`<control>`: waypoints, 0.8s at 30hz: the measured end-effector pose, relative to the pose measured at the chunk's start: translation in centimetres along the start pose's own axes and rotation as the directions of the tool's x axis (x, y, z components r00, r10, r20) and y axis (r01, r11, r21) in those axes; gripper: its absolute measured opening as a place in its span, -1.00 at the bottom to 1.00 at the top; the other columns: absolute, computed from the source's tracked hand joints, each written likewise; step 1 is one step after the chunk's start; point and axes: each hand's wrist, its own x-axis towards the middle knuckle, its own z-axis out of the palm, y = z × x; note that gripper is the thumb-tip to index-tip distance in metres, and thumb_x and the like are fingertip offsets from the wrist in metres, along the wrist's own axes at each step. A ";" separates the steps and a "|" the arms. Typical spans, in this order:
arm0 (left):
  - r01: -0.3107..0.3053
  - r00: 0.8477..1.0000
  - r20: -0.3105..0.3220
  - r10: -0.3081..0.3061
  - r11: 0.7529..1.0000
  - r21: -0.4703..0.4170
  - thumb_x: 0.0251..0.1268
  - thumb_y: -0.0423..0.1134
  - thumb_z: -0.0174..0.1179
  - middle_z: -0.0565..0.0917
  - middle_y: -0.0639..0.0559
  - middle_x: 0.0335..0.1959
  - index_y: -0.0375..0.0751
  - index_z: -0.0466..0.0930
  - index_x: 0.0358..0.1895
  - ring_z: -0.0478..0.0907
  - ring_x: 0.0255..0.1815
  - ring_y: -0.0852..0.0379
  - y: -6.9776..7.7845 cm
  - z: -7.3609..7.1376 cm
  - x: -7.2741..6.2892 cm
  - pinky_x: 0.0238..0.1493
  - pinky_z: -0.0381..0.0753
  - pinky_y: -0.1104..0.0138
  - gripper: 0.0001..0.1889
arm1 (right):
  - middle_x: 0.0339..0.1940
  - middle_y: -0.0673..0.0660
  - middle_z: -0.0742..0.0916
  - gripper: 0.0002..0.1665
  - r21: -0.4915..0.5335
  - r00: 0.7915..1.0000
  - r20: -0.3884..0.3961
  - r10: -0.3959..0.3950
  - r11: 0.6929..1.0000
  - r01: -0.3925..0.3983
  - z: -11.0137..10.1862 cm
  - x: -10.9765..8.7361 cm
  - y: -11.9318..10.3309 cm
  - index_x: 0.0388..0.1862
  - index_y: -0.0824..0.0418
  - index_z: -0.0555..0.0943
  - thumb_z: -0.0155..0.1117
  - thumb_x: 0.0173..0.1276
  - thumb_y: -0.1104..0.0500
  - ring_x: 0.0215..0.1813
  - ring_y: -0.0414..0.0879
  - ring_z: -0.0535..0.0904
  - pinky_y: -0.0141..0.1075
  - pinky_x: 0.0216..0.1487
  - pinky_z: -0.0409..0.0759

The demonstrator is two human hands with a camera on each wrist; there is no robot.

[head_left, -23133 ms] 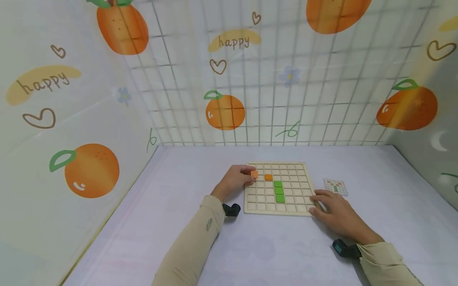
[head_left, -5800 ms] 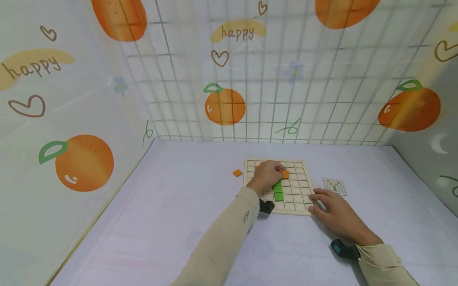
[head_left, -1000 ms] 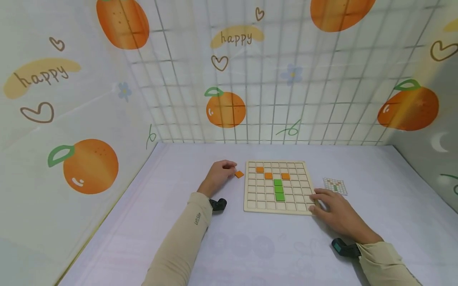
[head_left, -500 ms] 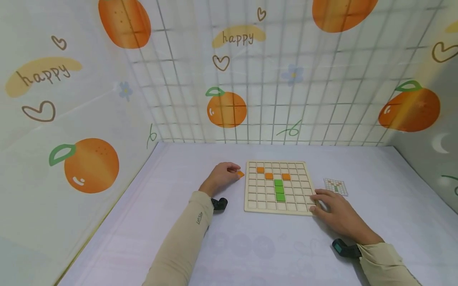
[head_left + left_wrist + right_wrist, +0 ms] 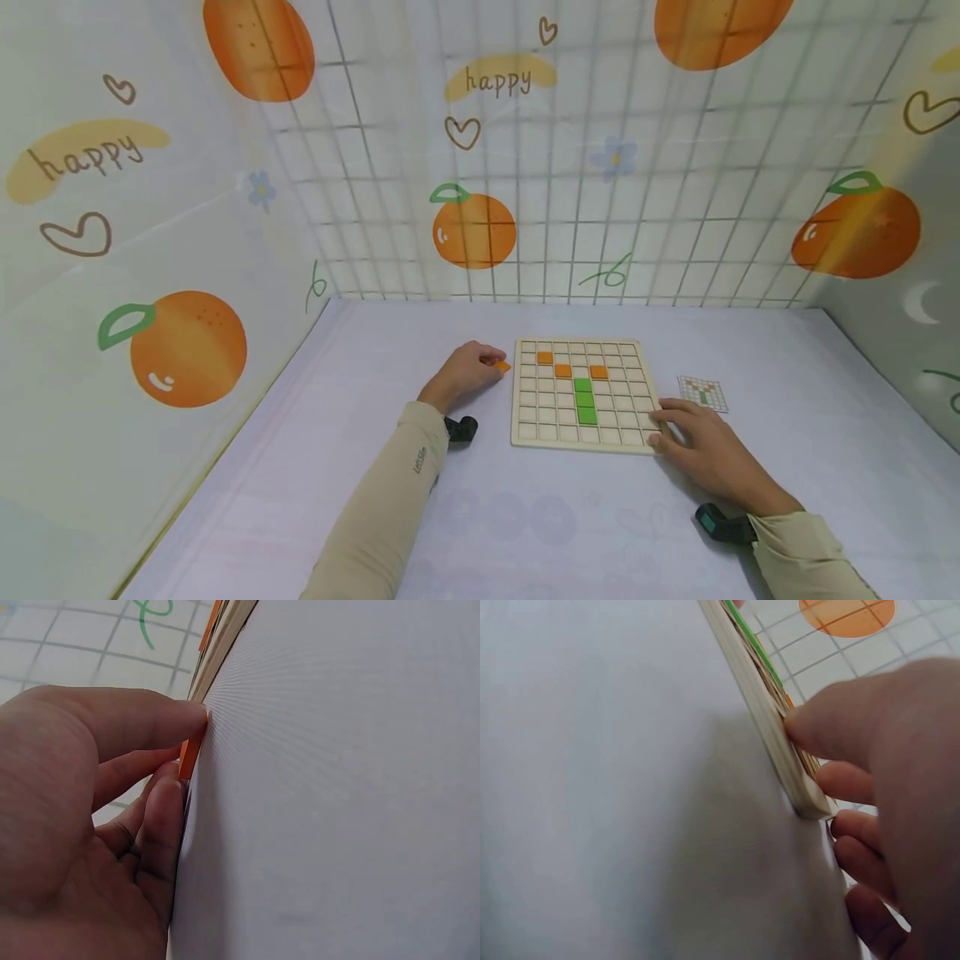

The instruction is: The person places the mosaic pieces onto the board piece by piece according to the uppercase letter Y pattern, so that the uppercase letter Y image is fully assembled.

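At the board's left, my left hand (image 5: 467,371) holds an orange square tile (image 5: 502,366) between thumb and fingertips. The left wrist view shows this tile (image 5: 193,754) edge-on, low at the white surface. The wooden grid board (image 5: 551,432) lies flat. Three green tiles (image 5: 584,400) form a column in its cells. Above them sit separate orange tiles: one at upper left (image 5: 545,357), one diagonally below it (image 5: 562,372), and one right of the column (image 5: 598,372). My right hand (image 5: 705,446) rests at the board's right edge, thumb and fingers touching it near the front corner (image 5: 810,802).
A small card (image 5: 702,393) with a printed grid pattern lies right of the board. White cloth (image 5: 570,517) covers the table. Printed curtains (image 5: 397,183) stand behind and at both sides. Each wrist carries a black camera (image 5: 723,525).
The left hand has closed its thumb and fingers on the loose orange tile beside the board. Compared with the oldest frame, more orange tiles lie on the board. The right hand stays put.
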 end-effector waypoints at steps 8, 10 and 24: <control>-0.010 1.000 0.018 0.009 0.999 0.033 0.24 -0.20 0.31 0.57 0.07 -0.07 -0.02 0.70 0.08 0.44 0.00 0.04 -0.4 -0.3 0.2 0.15 0.44 0.15 -0.68 | 0.34 0.33 0.52 -0.46 0.015 1.000 -0.009 -0.014 1.000 0.014 0.4 0.1 0.2 0.19 0.29 0.63 0.31 0.43 -0.07 0.39 0.38 0.30 0.32 0.28 0.21; -0.020 1.000 0.013 0.019 1.000 0.023 0.23 -0.22 0.33 0.57 0.08 -0.11 -0.02 0.72 0.03 0.45 -0.03 0.05 -0.6 -0.3 0.2 0.10 0.44 0.16 -0.71 | 0.34 0.33 0.52 -0.46 0.015 1.000 -0.009 -0.013 1.000 0.013 0.4 0.1 0.2 0.19 0.29 0.63 0.31 0.43 -0.07 0.39 0.38 0.30 0.32 0.29 0.21; -0.017 1.000 -0.022 0.015 0.996 -0.085 0.17 -0.27 0.44 0.61 0.06 -0.23 -0.05 0.68 -0.12 0.48 -0.17 0.08 -0.6 -0.2 0.3 -0.06 0.46 0.24 -0.77 | 0.33 0.35 0.53 -0.48 0.018 1.000 -0.022 -0.023 1.000 0.023 0.0 -0.1 0.3 0.18 0.30 0.63 0.32 0.43 -0.04 0.37 0.38 0.32 0.31 0.28 0.23</control>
